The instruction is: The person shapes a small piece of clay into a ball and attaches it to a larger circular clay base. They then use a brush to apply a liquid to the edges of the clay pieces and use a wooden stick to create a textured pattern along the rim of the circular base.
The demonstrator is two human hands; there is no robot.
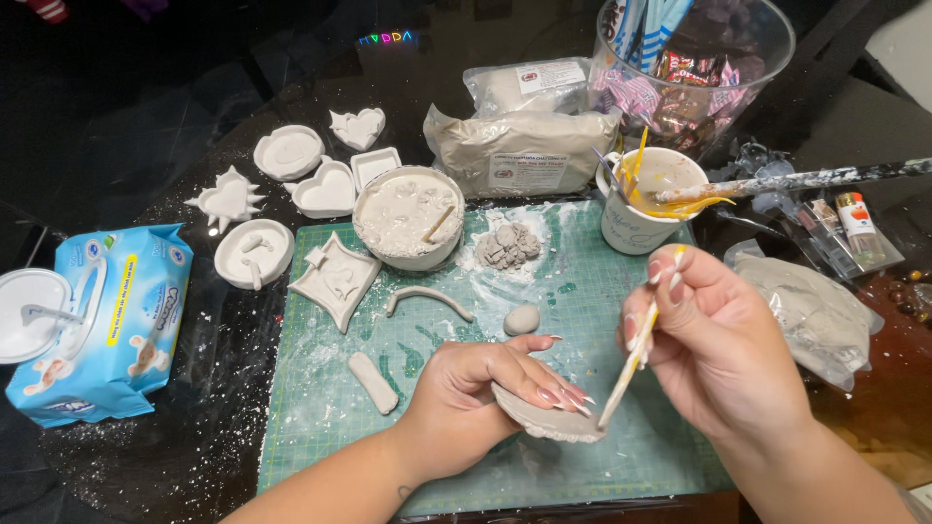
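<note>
Roughly, by size:
Mat [582, 320]: green grid, dusted white, beneath both hands.
Left hand [481, 388]: fingers curled together over the top of the clay dish [549, 422], holding it just above the mat.
Right hand [714, 340]: thumb and fingertips pinching a stick [631, 367], its tip touching the dish's rim.
Dish handling: likely soft, damp, light and easily dented; best cradled from beneath, not squeezed at the thin edge.
Dish look: grey, shallow, uneven rim.
</note>
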